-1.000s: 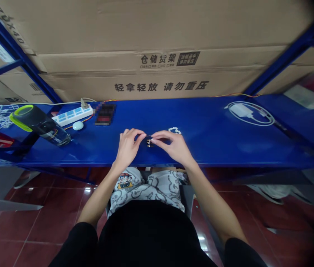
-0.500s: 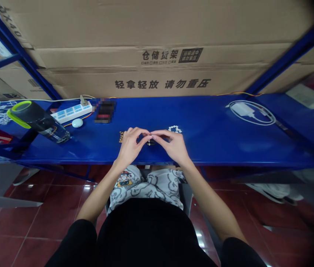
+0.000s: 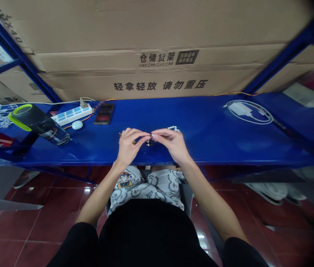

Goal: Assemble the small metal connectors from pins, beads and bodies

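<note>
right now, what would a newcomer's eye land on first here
Likely the left hand and right hand, fingertips close together at a tiny item over the blue table. Next, the big printed cardboard behind it, then the dark bottle with its bright yellow-green loop at the left.

the counter (image 3: 218, 141) is deep blue, like the frame uprights (image 3: 37, 79). the cardboard box (image 3: 157, 26) is plain brown with black print. the small beads (image 3: 173, 128) are white; the small pieces (image 3: 120, 135) are golden-brown. the bottle (image 3: 45, 126) is dark grey with a lime-green loop, the power strip (image 3: 72, 115) white with light-blue panels, the charger (image 3: 240, 109) white. the shirt (image 3: 151, 233) is solid black; the shorts (image 3: 145, 189) are pale with curly grey outlines and a colourful cartoon figure. the floor tiles (image 3: 59, 207) are dark red with paler lines.
</note>
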{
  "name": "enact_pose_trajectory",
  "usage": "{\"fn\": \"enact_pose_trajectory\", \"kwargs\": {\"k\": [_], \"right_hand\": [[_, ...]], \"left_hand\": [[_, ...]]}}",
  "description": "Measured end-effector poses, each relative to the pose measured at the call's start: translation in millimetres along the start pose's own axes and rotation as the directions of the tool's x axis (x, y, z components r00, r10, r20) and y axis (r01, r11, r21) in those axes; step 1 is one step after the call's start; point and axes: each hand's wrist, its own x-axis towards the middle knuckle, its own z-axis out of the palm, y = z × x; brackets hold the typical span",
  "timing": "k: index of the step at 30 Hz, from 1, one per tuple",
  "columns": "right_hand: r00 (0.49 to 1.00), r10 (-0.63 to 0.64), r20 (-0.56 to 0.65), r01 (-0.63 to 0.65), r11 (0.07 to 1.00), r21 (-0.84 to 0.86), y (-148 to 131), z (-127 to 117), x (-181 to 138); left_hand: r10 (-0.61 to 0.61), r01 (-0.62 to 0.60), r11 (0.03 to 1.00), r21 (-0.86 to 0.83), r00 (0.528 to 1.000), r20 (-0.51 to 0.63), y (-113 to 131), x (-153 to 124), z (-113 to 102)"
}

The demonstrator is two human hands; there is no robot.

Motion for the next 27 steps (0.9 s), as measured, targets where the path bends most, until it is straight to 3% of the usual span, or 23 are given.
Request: {"fn": "enact_pose_trajectory", "kwargs": {"k": [11,20,27], "right_hand": [[0.986,0.136,0.1,-0.156,0.956,0.246,3.6,-1.6,-2.0],[0.967,0.198,0.158,-0.237,0.926,0.295,-0.8,-5.0,-0.5],[0.962,0.196,0.191,-0.246,0.926,0.288,-1.9,-7.1,-0.9]], "left_hand": [[0.05,-0.049,0.995,0.091,0.999,-0.008,-1.4,-4.4,2.2],[0.12,-0.118,0.991,0.055,0.992,-0.031,-6.2,-3.3,4.1],[0.097,-0.097,0.995,-0.001,0.994,-0.048,-4.4,-2.5,4.0]]}}
